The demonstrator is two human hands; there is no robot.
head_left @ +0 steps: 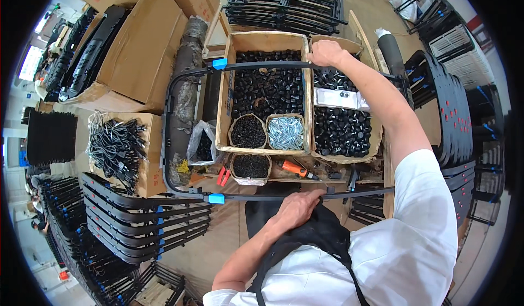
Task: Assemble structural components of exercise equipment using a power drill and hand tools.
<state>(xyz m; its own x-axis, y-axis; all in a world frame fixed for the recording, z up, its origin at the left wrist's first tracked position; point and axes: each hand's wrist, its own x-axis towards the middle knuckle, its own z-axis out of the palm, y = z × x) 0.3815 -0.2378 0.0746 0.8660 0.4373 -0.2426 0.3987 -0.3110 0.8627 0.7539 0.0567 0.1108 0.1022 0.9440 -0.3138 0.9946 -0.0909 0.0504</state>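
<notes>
A large black rectangular frame (262,197) with rounded corners spans the workbench, above the boxes. Blue tape (216,198) wraps its near rail, and another blue piece (219,64) is on the far rail. My left hand (296,210) is closed at the near rail, close to my apron, its fingertips beside a small black fitting. With my arm stretched out, my right hand (328,53) grips the far rail. Below the frame, a wooden box (222,107) holds black plastic caps, a tub of silver screws (286,133) and a tub of small black parts (248,131).
An orange power screwdriver (295,168) and red-handled pliers (223,175) lie at the bench's near edge. A second box (376,137) of black caps stands right. Bundled black cables (117,148) fill a carton at left. Stacked black frames (136,219) stand left, right (450,109) and beyond the bench.
</notes>
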